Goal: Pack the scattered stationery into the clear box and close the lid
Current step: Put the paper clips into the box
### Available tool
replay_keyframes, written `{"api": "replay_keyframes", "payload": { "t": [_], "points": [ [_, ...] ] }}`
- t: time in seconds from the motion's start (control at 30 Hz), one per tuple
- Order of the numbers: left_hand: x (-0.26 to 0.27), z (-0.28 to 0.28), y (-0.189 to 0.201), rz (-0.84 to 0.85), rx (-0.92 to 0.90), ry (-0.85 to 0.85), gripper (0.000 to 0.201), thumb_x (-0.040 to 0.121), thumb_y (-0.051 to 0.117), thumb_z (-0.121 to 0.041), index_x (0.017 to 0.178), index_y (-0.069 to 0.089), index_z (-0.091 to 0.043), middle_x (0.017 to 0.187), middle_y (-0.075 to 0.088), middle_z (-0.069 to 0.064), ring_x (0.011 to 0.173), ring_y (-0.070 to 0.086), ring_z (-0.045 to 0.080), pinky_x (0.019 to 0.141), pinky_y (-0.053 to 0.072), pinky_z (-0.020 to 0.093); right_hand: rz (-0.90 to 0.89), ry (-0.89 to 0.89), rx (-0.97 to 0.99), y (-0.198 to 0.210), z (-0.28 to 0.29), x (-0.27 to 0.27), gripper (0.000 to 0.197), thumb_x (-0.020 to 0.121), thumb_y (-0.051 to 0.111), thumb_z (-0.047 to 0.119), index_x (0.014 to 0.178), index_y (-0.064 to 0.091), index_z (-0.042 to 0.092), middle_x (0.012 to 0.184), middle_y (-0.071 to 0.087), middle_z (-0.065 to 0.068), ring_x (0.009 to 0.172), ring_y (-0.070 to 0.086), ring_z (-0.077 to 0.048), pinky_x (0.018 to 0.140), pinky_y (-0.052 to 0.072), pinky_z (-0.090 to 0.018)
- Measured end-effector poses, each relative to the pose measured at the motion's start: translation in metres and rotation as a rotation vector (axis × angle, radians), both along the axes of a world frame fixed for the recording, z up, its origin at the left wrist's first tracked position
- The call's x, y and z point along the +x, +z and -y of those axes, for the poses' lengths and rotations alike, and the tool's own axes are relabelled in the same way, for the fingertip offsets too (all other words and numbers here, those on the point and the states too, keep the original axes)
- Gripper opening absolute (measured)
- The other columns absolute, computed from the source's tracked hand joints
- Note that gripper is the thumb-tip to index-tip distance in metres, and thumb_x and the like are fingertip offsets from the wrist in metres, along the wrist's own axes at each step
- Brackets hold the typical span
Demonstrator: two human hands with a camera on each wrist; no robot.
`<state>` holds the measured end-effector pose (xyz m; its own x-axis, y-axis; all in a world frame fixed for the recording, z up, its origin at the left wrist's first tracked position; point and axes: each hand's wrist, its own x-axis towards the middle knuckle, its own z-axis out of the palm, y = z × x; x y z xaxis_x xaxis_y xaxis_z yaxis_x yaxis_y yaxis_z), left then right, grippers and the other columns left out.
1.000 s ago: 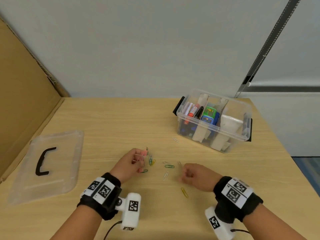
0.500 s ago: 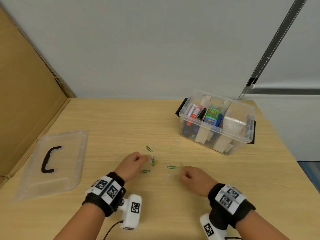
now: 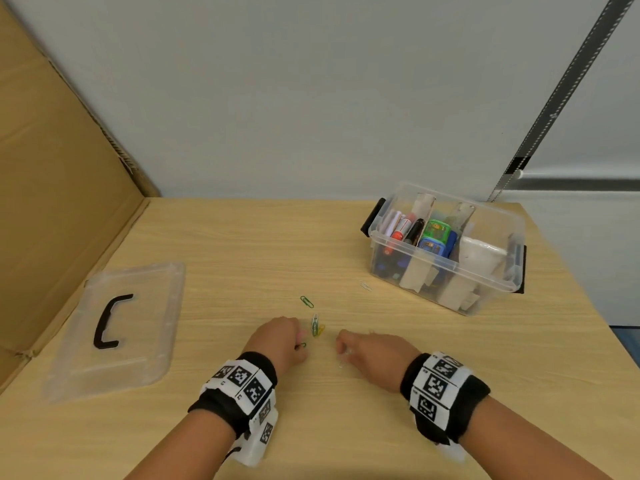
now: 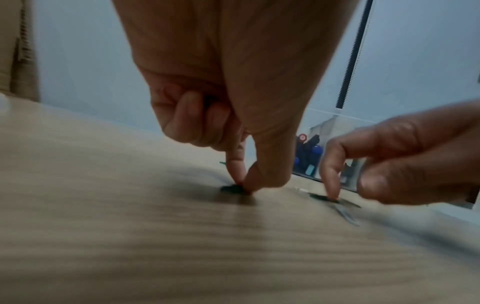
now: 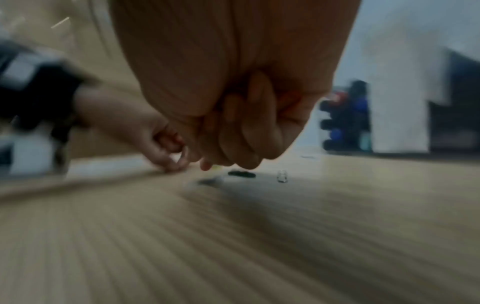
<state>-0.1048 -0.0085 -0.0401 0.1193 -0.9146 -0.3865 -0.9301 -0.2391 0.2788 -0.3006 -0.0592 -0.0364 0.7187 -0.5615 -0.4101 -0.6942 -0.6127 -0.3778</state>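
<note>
Left hand (image 3: pixel 280 337) down on the table (image 3: pixel 242 244) – thumb and forefinger pinching a green paper clip (image 3: pixel 302 345). Right hand (image 3: pixel 367 355) curled, fingertip on another clip (image 4: pixel 320 197); real grip or not, can't tell. Loose green clip (image 3: pixel 307 301) lying flat, long axis slanting far-left to near-right. Clear box (image 3: pixel 446 271) far right, lid (image 3: pixel 117 327) off, flat at left.

A: Backdrop? 
B: Pale grey wall (image 3: pixel 311 98), evenly lit. Light wood-grain table (image 3: pixel 242 244). Brown cardboard panel (image 3: pixel 52 185) standing along left edge.
A: Right side? 
B: Dark perforated strip (image 3: pixel 554 98) running diagonally up wall.
</note>
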Motion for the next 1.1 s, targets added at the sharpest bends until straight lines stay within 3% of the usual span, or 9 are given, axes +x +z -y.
{"api": "replay_keyframes", "payload": {
  "t": [0.17, 0.37, 0.47, 0.57, 0.63, 0.77, 0.93, 1.03, 1.1],
  "points": [
    [0.002, 0.001, -0.008, -0.070, 0.042, 0.035, 0.013, 0.085, 0.057, -0.025, 0.084, 0.048, -0.016, 0.083, 0.052, -0.001, 0.077, 0.049, 0.017, 0.070, 0.039, 0.025, -0.082, 0.126, -0.177, -0.003, 0.003, 0.010, 0.017, 0.098, 0.040, 0.033, 0.108, 0.044, 0.019, 0.079, 0.050, -0.001, 0.070, 0.046, -0.022, 0.054, 0.030, -0.029],
    [0.006, -0.008, -0.008, -0.200, -0.102, 0.029, 0.009, 0.093, 0.048, -0.024, 0.089, 0.045, -0.017, 0.089, 0.045, -0.002, 0.074, 0.045, 0.012, 0.069, 0.036, 0.020, -0.053, -0.007, 0.015, -0.010, 0.005, 0.009, 0.010, 0.096, 0.042, 0.029, 0.094, 0.044, 0.020, 0.083, 0.053, 0.003, 0.073, 0.049, -0.016, 0.067, 0.039, -0.029],
    [0.014, -0.012, 0.001, -0.480, -0.169, 0.161, 0.015, 0.095, 0.049, -0.025, 0.096, 0.055, -0.012, 0.084, 0.053, -0.005, 0.068, 0.046, 0.007, 0.064, 0.039, 0.019, 0.187, -0.175, 0.329, -0.009, 0.008, 0.004, 0.014, 0.098, 0.039, 0.024, 0.086, 0.042, 0.018, 0.070, 0.045, 0.007, 0.057, 0.038, -0.007, 0.054, 0.035, -0.020],
    [0.016, -0.010, 0.009, -0.997, -0.119, 0.457, 0.020, 0.096, 0.048, -0.019, 0.114, 0.057, -0.017, 0.088, 0.059, -0.004, 0.065, 0.045, 0.007, 0.061, 0.040, 0.020, 0.698, -0.589, 0.922, -0.004, 0.011, -0.006, 0.022, 0.094, 0.034, 0.020, 0.073, 0.042, 0.020, 0.056, 0.034, 0.004, 0.044, 0.022, -0.010, 0.037, 0.016, -0.021],
    [0.015, -0.006, 0.011, -1.337, -0.101, 0.637, 0.023, 0.097, 0.041, -0.009, 0.114, 0.057, -0.011, 0.079, 0.056, -0.002, 0.059, 0.041, 0.008, 0.052, 0.038, 0.020, 0.959, -0.687, 1.175, -0.004, 0.014, -0.012, 0.021, 0.090, 0.035, 0.022, 0.072, 0.045, 0.016, 0.056, 0.032, -0.001, 0.041, 0.020, -0.010, 0.036, 0.012, -0.019],
    [0.013, 0.004, 0.008, -1.708, -0.047, 0.853, 0.019, 0.092, 0.032, -0.010, 0.085, 0.050, -0.011, 0.065, 0.048, 0.001, 0.051, 0.042, 0.011, 0.042, 0.038, 0.020, 0.931, -0.775, 1.136, -0.006, 0.019, -0.012, 0.030, 0.101, 0.035, 0.027, 0.084, 0.054, 0.012, 0.060, 0.042, -0.002, 0.042, 0.026, -0.010, 0.033, 0.018, -0.020],
    [0.008, 0.018, 0.002, -1.425, -0.071, 0.973, 0.024, 0.092, 0.028, -0.004, 0.081, 0.047, -0.012, 0.057, 0.041, -0.001, 0.040, 0.034, 0.009, 0.034, 0.027, 0.019, 0.547, -0.597, 0.511, -0.001, 0.030, -0.008, 0.019, 0.100, 0.035, 0.016, 0.094, 0.053, 0.018, 0.071, 0.051, 0.004, 0.050, 0.041, -0.003, 0.047, 0.035, -0.017],
    [0.003, 0.021, 0.004, -0.791, -0.109, 0.635, 0.022, 0.095, 0.037, -0.020, 0.078, 0.049, -0.014, 0.067, 0.044, 0.001, 0.055, 0.039, 0.015, 0.051, 0.033, 0.023, 0.175, -0.308, 0.106, 0.003, 0.034, -0.004, 0.011, 0.098, 0.037, 0.025, 0.102, 0.048, 0.025, 0.089, 0.062, 0.001, 0.077, 0.056, -0.016, 0.071, 0.046, -0.031],
    [-0.002, 0.021, 0.003, -0.400, -0.129, 0.367, 0.024, 0.092, 0.050, -0.038, 0.083, 0.048, -0.015, 0.079, 0.053, 0.001, 0.069, 0.048, 0.017, 0.062, 0.038, 0.024, -0.013, -0.179, 0.043, 0.004, 0.032, 0.002, 0.017, 0.097, 0.040, 0.033, 0.112, 0.041, 0.025, 0.087, 0.059, 0.000, 0.078, 0.055, -0.021, 0.072, 0.044, -0.035]
  ]
}}
